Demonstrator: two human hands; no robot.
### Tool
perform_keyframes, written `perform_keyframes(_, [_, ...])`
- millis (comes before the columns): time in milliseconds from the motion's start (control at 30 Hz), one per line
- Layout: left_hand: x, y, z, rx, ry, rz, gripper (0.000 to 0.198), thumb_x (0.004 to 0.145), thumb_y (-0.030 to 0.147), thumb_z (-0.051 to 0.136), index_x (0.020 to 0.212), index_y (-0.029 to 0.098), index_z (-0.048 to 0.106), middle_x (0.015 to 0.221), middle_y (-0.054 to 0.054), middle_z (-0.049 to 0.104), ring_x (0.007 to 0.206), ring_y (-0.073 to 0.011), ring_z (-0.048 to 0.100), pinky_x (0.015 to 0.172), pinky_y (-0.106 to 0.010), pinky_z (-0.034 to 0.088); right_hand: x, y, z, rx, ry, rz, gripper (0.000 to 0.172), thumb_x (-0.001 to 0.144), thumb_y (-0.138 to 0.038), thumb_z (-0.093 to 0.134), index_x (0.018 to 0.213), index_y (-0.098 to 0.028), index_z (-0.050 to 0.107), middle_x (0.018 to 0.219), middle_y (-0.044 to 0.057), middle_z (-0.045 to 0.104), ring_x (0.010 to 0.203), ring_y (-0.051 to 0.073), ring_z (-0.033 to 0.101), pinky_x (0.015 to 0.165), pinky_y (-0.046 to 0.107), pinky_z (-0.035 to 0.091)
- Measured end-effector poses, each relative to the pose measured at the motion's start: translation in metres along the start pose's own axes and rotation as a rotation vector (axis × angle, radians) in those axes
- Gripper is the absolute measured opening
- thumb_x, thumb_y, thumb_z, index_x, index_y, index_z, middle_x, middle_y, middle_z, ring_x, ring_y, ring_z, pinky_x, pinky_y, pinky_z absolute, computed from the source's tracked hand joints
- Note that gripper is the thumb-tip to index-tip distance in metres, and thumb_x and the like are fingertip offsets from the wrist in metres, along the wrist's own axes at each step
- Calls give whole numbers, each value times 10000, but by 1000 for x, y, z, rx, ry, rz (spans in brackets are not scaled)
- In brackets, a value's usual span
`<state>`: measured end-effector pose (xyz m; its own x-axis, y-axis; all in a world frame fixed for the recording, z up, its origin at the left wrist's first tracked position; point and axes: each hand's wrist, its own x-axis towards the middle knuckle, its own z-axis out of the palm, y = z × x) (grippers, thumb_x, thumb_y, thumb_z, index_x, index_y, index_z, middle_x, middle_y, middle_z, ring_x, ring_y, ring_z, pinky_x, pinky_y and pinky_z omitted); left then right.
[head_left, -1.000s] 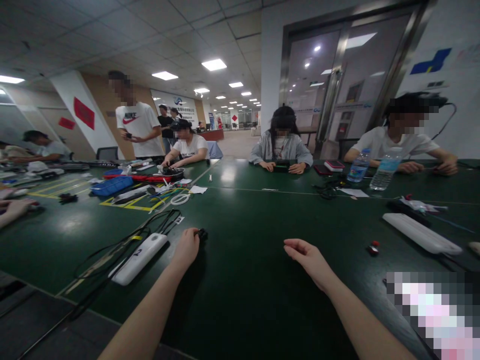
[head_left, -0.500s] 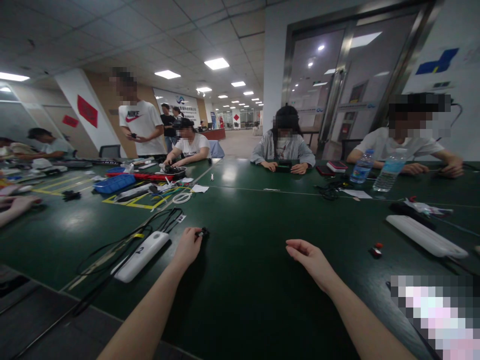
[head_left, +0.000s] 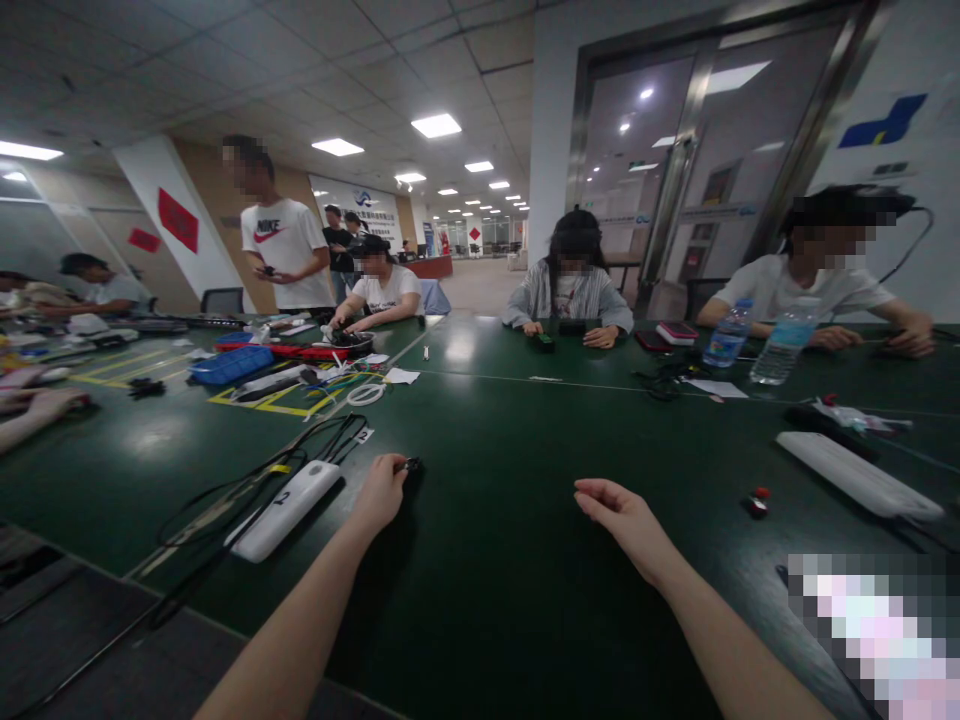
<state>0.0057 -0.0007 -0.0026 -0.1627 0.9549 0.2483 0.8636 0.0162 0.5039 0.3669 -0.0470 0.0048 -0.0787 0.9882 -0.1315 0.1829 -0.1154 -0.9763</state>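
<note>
My left hand [head_left: 382,490] rests on the dark green table, its fingers closed on a small black object [head_left: 412,465] whose kind I cannot make out. Part of that object is hidden behind the fingertips. To the right, my right hand [head_left: 619,515] hovers at or just over the tabletop, fingers loosely stretched and slightly curved, holding nothing visible. A white power strip [head_left: 285,510] marked "2" lies left of my left hand, with black cables [head_left: 247,488] beside it. Off to the right of my right hand sits a small red and black item [head_left: 758,502].
Another white strip-shaped device [head_left: 855,475] lies at the right, with two water bottles [head_left: 784,345] beyond it. A blue basket [head_left: 231,366] and loose wires [head_left: 352,375] are at the back left. Across the table sit several people; one person [head_left: 285,245] stands. A blurred-out bright object [head_left: 874,630] lies front right.
The small black object has turned slightly at my left fingertips. My hands stay nearly in place. The person opposite has shifted a hand-held dark green item. The view has moved slightly.
</note>
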Motion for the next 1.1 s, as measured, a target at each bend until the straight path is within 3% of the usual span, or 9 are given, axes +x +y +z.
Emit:
perform_keyframes(633, [-6, 10, -5, 75, -57, 61, 234, 785, 233, 398, 946, 132, 536, 1002, -82, 456, 956, -184, 505, 887, -316, 389, -4, -7, 0, -12, 1, 25, 324, 692, -375, 583, 991, -251, 581, 977, 21, 600, 945, 215, 538, 805, 349, 433])
perform_keyframes(1100, [-5, 7, -5, 120, 33, 79, 275, 766, 284, 438, 918, 158, 630, 933, -73, 530, 896, -182, 529, 827, -301, 423, -4, -7, 1, 0, 0, 17, 336, 675, -388, 589, 984, -256, 594, 979, 19, 615, 944, 213, 546, 803, 345, 426])
